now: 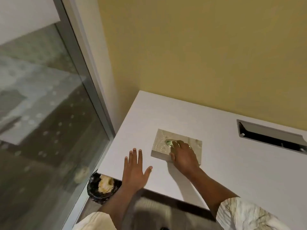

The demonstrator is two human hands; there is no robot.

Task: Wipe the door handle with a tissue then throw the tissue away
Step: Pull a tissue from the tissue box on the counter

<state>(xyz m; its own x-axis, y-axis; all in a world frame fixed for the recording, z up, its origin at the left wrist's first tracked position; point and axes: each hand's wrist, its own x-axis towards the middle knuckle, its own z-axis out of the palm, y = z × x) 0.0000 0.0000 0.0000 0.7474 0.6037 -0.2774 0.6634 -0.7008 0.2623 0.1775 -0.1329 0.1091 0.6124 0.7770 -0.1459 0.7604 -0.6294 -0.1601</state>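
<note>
A flat beige tissue box (pixel 160 146) with an oval opening (pixel 169 142) lies on the white desk (pixel 224 163). My right hand (pixel 183 155) rests on top of the box, its fingertips at the opening and its thumb against the box's near side. No tissue shows, and I cannot tell whether the fingers pinch one. My left hand (pixel 134 171) lies flat on the desk to the left of the box, fingers straight and spread. A bin with a black liner (pixel 94 188) stands on the floor under the desk's left corner, crumpled paper inside. No door handle is in view.
A glass panel in a grey metal frame (pixel 86 90) runs along the left, close to the desk's left edge. A yellow wall (pixel 199 55) backs the desk. A rectangular cable slot (pixel 269 136) is cut into the desk at the right.
</note>
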